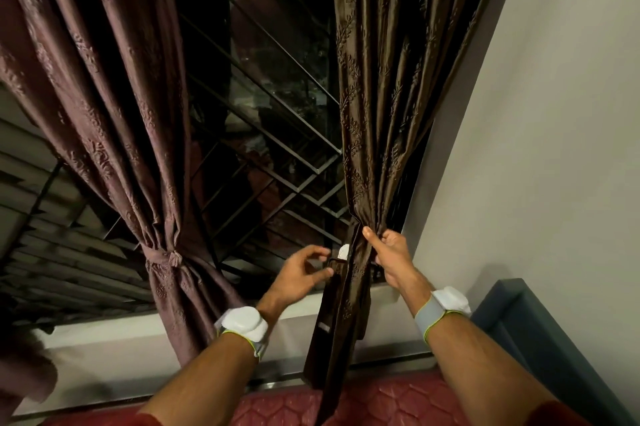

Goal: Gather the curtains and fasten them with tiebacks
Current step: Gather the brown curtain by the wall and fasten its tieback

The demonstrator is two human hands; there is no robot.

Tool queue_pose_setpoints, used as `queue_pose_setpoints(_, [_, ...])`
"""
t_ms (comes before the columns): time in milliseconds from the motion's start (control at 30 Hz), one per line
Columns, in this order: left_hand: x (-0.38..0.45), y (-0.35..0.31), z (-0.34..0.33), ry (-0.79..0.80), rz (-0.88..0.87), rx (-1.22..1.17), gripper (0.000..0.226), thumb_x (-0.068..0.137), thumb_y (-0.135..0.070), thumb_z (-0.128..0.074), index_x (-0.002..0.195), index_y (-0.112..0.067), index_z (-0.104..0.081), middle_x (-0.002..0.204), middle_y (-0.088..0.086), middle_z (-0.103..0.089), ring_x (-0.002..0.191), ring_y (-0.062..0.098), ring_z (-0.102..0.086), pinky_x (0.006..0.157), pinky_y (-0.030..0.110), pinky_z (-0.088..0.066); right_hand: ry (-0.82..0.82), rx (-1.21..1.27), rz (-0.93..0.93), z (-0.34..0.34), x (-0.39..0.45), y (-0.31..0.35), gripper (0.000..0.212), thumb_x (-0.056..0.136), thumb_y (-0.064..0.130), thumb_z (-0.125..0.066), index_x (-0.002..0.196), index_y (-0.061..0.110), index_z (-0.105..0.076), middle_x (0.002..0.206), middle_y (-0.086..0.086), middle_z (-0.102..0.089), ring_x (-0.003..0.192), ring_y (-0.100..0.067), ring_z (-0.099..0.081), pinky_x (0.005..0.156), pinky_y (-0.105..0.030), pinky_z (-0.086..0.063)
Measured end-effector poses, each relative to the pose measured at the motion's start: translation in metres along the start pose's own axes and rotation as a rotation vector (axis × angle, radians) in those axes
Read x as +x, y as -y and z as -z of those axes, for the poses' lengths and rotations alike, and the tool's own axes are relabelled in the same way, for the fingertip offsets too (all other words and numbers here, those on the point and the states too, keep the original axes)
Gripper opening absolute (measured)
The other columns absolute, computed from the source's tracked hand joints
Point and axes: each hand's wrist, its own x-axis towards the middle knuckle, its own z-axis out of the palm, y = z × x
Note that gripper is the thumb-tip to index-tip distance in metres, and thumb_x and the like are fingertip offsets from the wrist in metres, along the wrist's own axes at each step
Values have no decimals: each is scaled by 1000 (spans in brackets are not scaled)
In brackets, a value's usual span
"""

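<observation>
A dark brown curtain (377, 79) with a leaf pattern hangs at the right of the window, bunched narrow at sill height. My right hand (388, 254) grips the bunched folds from the right side. A matching brown tieback strip (330, 290) with a white patch at its top end hangs in front of the curtain. My left hand (306, 268) pinches this strip near its top. The mauve curtain (104, 96) on the left is gathered and bound by its own tieback (162, 257).
A dark window with a metal grille (270, 148) lies between the curtains. A white sill (138, 332) runs below it. A red quilted mattress (363, 405) is at the bottom, a blue headboard (540, 332) and pale wall (536, 131) at the right.
</observation>
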Motion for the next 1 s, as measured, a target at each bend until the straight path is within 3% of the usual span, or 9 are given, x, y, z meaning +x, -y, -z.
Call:
queue_pose_setpoints(100, [0,-5,-14,55,-87,158,51,87,-13,-83,134,-21,-64,121,-5,-71,106,4,-66,96,18,-51,12,-11,3,-2,-1,-3,13,96,16,-72,84,17,-67,65,12,-73,55,4,-66,46,-10,-45])
queue_pose_setpoints(233, [7,-10,-13,12,-110,291,14,90,-18,-78,101,-21,-70,77,-3,-63,72,15,-59,77,37,-52,18,-27,21,1,-2,-7,11,96,17,-73,86,18,-69,62,12,-72,51,6,-62,45,-8,-42])
queue_pose_setpoints(333, [5,-8,-2,-42,-111,407,4,95,-30,-67,94,-26,-66,67,-8,-60,65,12,-57,70,43,-53,9,-36,36,4,-3,-8,10,95,16,-74,86,18,-70,60,14,-70,48,7,-59,44,-7,-41])
queue_pose_setpoints(533, [0,-11,10,-397,-164,741,16,97,-41,-56,113,-42,-56,92,-14,-76,90,21,-72,68,35,-49,48,-10,50,-1,-7,-10,5,94,17,-74,90,18,-73,74,10,-77,62,5,-69,51,-9,-47])
queue_pose_setpoints(667, [8,-23,10,-463,-169,535,28,99,-27,-60,120,-45,-65,102,-18,-76,93,13,-73,78,34,-55,103,23,35,-4,-13,-13,3,94,17,-75,95,19,-77,95,0,-82,85,-9,-78,66,-17,-58])
queue_pose_setpoints(767, [21,-39,4,-252,-160,78,39,102,-11,-58,135,-31,-66,124,-7,-73,116,9,-69,99,29,-55,140,54,46,-1,-15,-15,8,94,15,-74,100,17,-78,101,-3,-81,91,-12,-78,70,-18,-59])
queue_pose_setpoints(833, [25,-53,-5,-89,-104,-239,34,104,-12,-60,136,-21,-64,133,-3,-70,123,3,-65,99,17,-51,172,69,51,-2,-16,-17,17,94,15,-74,110,12,-77,106,-6,-80,100,-19,-77,78,-22,-61])
queue_pose_setpoints(900, [28,-64,-23,18,-57,-381,28,98,-26,-69,124,-16,-70,119,-2,-77,112,6,-71,89,16,-54,194,77,73,-1,-19,-14,20,94,18,-74,112,15,-78,111,-9,-79,105,-22,-76,82,-24,-61])
queue_pose_setpoints(1000, [31,-66,-40,1,-44,-289,25,90,-30,-78,108,-13,-76,103,-1,-82,102,13,-75,85,21,-57,196,7,108,-6,-24,-12,12,93,21,-75,100,25,-82,104,-2,-81,100,-16,-77,79,-21,-59])
